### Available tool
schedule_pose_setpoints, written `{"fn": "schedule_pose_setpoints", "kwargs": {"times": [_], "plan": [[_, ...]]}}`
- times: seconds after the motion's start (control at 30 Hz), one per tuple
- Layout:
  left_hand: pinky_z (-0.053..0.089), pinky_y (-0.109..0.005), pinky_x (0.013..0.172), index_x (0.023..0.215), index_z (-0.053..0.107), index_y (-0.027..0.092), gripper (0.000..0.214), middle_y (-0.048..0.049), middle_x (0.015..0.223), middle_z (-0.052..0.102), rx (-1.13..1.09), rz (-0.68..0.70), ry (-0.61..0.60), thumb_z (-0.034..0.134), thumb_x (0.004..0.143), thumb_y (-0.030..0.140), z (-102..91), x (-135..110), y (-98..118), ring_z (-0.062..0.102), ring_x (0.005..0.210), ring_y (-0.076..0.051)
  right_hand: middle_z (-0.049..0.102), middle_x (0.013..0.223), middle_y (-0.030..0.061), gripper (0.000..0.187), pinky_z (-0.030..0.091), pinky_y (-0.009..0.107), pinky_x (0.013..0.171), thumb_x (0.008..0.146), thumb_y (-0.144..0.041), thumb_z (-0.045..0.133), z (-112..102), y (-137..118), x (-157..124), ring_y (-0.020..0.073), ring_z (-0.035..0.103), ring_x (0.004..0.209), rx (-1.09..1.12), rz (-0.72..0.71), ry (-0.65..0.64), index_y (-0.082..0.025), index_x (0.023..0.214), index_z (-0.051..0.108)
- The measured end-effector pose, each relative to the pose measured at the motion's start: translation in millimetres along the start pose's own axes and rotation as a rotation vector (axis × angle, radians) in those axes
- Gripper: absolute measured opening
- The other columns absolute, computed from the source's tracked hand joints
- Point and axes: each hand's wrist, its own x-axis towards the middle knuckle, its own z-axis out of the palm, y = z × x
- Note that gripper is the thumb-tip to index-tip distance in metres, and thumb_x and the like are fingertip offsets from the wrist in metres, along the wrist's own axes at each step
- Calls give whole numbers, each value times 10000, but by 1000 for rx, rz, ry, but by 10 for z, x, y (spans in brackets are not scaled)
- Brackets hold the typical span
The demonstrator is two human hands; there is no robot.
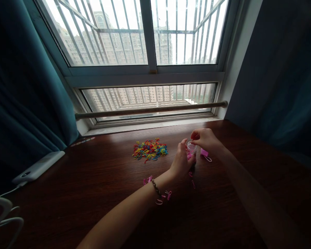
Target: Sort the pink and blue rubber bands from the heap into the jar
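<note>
My left hand [181, 159] is wrapped round a small clear jar [191, 146], which stands upright with pink pieces in its lower part. Over the jar's open mouth, my right hand [204, 139] has thumb and forefinger pinched together; what they hold, if anything, is too small to make out. Beside the jar lies a pink cap [204, 152] with a pale loop. Loose pink paper clips [168, 195] are scattered around my left wrist, with a few more just below the jar. Left of my hands is a pile of multicoloured paper clips [150, 150] in red, yellow, blue and green.
The brown wooden tabletop [114, 173] reaches to a barred window with a metal rail [150, 111]. At the left lies a white power bank [38, 167] with a cable, near a blue curtain [28, 76]. White cable loops [5, 218] sit at the lower left edge.
</note>
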Motion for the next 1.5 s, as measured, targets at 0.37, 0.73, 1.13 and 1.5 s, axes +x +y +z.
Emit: {"fn": "schedule_pose_setpoints", "kwargs": {"times": [0.37, 0.73, 1.13, 1.5], "plan": [[455, -338, 789, 1085, 428, 177, 363, -61, 979, 435, 65, 6, -43, 551, 745, 210, -16, 0, 25, 492, 862, -159, 670, 696, 49, 74, 478, 199, 570, 695, -124, 560, 58, 6, 2, 147, 638, 658, 230, -1, -12, -133, 734, 623], [437, -340, 791, 1001, 469, 165, 328, -54, 954, 479, 79, -31, -90, 603, 705, 209, -7, -45, -81, 508, 846, -165, 662, 823, 71, 252, 493, 183, 589, 630, 19, 521, 100, 90, 4, 156, 639, 760, 284, -61, -173, -124, 826, 591], [435, -338, 781, 977, 468, 167, 302, -49, 937, 503, 70, -47, -98, 597, 707, 207, 6, -52, -81, 516, 829, -162, 645, 914, 68, 384, 495, 181, 592, 599, 50, 517, 100, 81, -10, 160, 627, 826, 314, -75, -205, -141, 927, 580], [430, -349, 828, 1046, 490, 161, 430, -92, 1019, 538, 86, -7, -121, 649, 679, 320, -190, -19, -119, 524, 942, -196, 628, 607, 11, 111, 396, 173, 505, 678, -140, 550, -214, -264, -304, 112, 577, 569, -16, -129, -242, -157, 691, 659]]}}
